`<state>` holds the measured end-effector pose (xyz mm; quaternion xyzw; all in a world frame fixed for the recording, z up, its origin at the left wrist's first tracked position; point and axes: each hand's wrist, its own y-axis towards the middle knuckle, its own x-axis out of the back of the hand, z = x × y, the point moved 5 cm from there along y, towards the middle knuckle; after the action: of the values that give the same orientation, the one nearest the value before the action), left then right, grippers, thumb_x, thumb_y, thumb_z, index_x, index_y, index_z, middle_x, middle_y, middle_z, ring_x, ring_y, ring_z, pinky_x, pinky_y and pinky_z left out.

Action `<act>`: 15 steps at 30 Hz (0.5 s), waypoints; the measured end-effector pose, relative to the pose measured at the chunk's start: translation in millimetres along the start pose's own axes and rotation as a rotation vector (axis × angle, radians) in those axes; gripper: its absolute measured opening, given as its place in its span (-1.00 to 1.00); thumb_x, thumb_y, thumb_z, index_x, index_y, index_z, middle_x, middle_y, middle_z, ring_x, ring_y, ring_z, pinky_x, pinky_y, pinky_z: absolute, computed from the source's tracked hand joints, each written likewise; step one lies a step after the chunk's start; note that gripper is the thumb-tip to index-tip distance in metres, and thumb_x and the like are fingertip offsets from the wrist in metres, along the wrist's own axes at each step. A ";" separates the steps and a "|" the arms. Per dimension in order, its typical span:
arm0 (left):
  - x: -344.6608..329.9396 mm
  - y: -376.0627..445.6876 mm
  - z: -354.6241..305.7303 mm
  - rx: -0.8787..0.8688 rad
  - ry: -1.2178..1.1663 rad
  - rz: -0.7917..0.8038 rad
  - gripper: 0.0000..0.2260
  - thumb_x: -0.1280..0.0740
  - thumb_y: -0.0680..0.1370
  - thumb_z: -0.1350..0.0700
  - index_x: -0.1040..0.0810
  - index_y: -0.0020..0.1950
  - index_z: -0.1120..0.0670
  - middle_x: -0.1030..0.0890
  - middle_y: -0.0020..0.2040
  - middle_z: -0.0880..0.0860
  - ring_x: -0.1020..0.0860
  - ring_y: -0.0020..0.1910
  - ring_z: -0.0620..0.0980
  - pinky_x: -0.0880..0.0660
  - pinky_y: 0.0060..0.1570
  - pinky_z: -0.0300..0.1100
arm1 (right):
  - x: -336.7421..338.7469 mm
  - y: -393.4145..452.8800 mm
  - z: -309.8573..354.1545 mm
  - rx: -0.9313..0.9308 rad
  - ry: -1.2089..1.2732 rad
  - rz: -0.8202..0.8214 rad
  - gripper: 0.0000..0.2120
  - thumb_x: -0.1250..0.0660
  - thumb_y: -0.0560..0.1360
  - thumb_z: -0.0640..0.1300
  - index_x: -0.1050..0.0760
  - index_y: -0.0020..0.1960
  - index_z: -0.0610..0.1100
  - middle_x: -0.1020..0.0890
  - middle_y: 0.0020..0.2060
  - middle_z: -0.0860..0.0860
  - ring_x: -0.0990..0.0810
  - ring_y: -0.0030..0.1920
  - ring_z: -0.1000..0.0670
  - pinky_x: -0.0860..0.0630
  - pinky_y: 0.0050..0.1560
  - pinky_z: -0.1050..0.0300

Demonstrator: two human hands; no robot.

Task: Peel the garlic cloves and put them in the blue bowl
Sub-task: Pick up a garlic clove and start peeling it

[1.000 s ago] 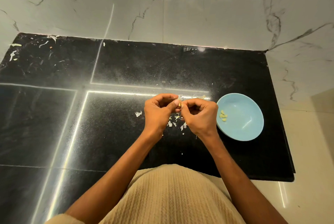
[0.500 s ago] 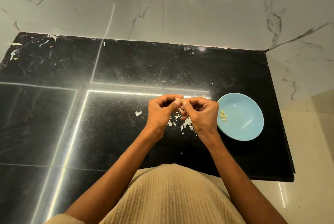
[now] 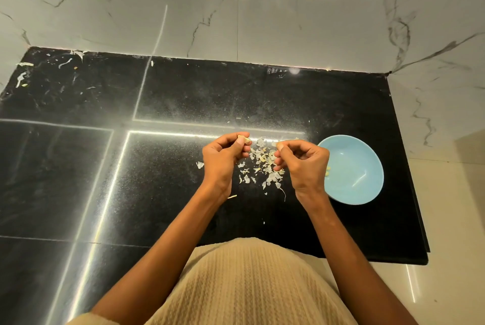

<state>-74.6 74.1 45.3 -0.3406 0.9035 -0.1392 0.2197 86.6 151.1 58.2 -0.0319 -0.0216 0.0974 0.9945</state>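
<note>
Pinching garlic clove [image 3: 244, 139], left hand [image 3: 223, 158], pointing right

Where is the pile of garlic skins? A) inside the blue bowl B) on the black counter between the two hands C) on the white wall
B: the garlic skins lie scattered on the black counter between the left hand and the right hand, outside the blue bowl.

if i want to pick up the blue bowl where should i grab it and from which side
Grip the blue bowl by its rim on the far right edge, coming in from the right. It sits upright and shallow on the black countertop, so the thin rim is easy to pinch. The right hand covers its left edge, and the peeled cloves lie inside there.
</note>
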 end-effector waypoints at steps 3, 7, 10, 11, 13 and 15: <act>2.2 -2.1 -0.8 -0.024 0.061 0.016 -0.87 -0.35 0.58 0.34 -0.68 0.02 0.19 -0.66 -0.21 0.11 -0.60 -0.24 -0.07 -0.57 -0.18 -0.28 | 1.1 1.6 -1.3 0.014 -0.069 0.019 -0.88 -0.43 0.52 -0.38 -0.68 -0.16 -0.24 -0.69 -0.38 -0.11 -0.65 -0.43 -0.07 -0.63 -0.41 0.09; -0.5 -4.4 2.8 -0.063 0.176 0.023 -0.88 -0.40 0.55 0.34 -0.66 0.04 0.18 -0.67 -0.19 0.16 -0.61 -0.29 -0.07 -0.57 -0.23 -0.27 | -3.6 1.6 -4.9 0.010 -0.227 0.087 -0.94 -0.52 0.48 -0.27 -0.72 -0.17 -0.17 -0.70 -0.39 -0.05 -0.69 -0.41 -0.06 -0.65 -0.38 0.05; 0.6 -2.5 4.4 -0.071 0.224 -0.012 -0.92 -0.45 0.52 0.32 -0.65 -0.01 0.24 -0.68 -0.22 0.15 -0.63 -0.31 -0.06 -0.58 -0.27 -0.26 | -4.1 2.7 -7.1 0.022 -0.347 0.117 -0.93 -0.57 0.44 -0.19 -0.73 -0.22 -0.12 -0.70 -0.40 0.03 -0.69 -0.42 -0.03 -0.69 -0.34 -0.09; 0.7 -2.2 5.4 -0.069 0.240 -0.015 -0.93 -0.46 0.51 0.32 -0.65 -0.02 0.24 -0.68 -0.23 0.13 -0.63 -0.31 -0.05 -0.58 -0.27 -0.25 | -4.2 2.9 -7.7 0.015 -0.372 0.127 -0.92 -0.58 0.43 -0.19 -0.72 -0.23 -0.11 -0.69 -0.41 0.04 -0.69 -0.41 -0.02 -0.69 -0.33 -0.12; 1.2 -1.6 8.5 -0.065 0.261 -0.009 -0.95 -0.47 0.51 0.31 -0.67 -0.05 0.21 -0.69 -0.25 0.10 -0.64 -0.30 -0.05 -0.58 -0.25 -0.24 | -4.4 3.6 -9.2 -0.011 -0.396 0.143 -0.89 -0.61 0.40 -0.20 -0.71 -0.26 -0.10 -0.69 -0.41 0.05 -0.69 -0.40 -0.02 -0.68 -0.32 -0.14; 0.8 -1.8 10.9 -0.064 0.274 0.005 -0.94 -0.48 0.50 0.30 -0.70 -0.09 0.15 -0.70 -0.24 0.09 -0.64 -0.27 -0.05 -0.58 -0.22 -0.22 | -3.8 4.6 -10.9 -0.030 -0.423 0.149 -0.86 -0.63 0.37 -0.20 -0.68 -0.28 -0.09 -0.69 -0.40 0.06 -0.69 -0.38 -0.02 -0.69 -0.30 -0.13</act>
<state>-68.7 71.2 36.4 -0.3230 0.9299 -0.1551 0.0835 82.6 154.3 46.8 -0.0269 -0.2286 0.1750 0.9573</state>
